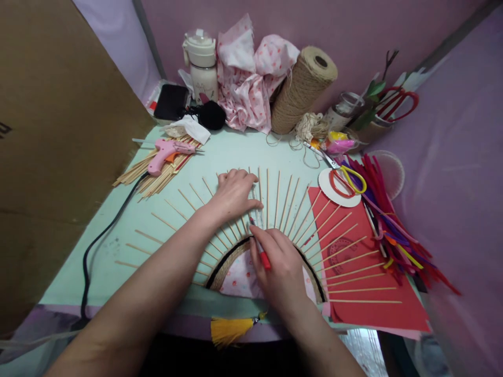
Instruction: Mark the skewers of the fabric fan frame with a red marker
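Note:
My left hand (236,195) holds a clear ruler (258,217) down along the thin wooden sticks, thumb and fingers on it. Between the fingers of my right hand (278,264) is a red pen (264,258), its tip close to the ruler's near end. Below both hands lies a half-round fan piece (240,276) of pink-dotted cloth, edged with twine and a black band. Wooden sticks (295,209) spread outward from its curved edge. My right hand covers part of the cloth. A yellow tassel (231,331) hangs at the front edge.
At left a pink glue gun (161,156) rests on loose sticks (159,180), its cord running down the table. A bottle (203,73), crumpled cloth (249,94) and a twine spool (301,91) stand behind. Scissors (342,177), red paper (361,298) and pipe cleaners (393,230) lie right.

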Demonstrator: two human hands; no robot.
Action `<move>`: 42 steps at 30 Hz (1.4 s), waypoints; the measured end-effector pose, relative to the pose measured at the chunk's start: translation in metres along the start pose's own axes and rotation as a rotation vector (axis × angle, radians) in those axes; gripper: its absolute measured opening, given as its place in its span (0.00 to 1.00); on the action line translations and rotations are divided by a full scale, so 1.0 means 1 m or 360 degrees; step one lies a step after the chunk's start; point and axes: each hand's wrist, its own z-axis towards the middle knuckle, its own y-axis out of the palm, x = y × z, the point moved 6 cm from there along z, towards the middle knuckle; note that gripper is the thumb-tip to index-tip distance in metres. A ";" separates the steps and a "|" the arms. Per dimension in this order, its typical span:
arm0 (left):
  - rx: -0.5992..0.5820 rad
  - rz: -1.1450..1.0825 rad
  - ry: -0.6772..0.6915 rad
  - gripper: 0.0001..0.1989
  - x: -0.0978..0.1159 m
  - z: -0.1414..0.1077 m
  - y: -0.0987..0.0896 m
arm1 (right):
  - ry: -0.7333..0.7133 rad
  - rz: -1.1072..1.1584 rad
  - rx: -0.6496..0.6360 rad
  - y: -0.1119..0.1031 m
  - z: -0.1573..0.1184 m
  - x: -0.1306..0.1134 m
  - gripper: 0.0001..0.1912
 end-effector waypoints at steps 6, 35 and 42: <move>-0.0002 0.0000 0.0002 0.29 0.000 0.000 -0.001 | -0.0024 -0.0104 0.0010 0.015 0.000 0.000 0.14; 0.0006 0.0026 -0.0005 0.27 -0.002 0.001 0.002 | 0.0002 -0.0213 -0.0027 0.025 -0.004 0.002 0.17; -0.0001 0.0027 0.0002 0.27 -0.001 0.000 0.001 | 0.0004 -0.0190 -0.0026 0.025 -0.003 0.002 0.15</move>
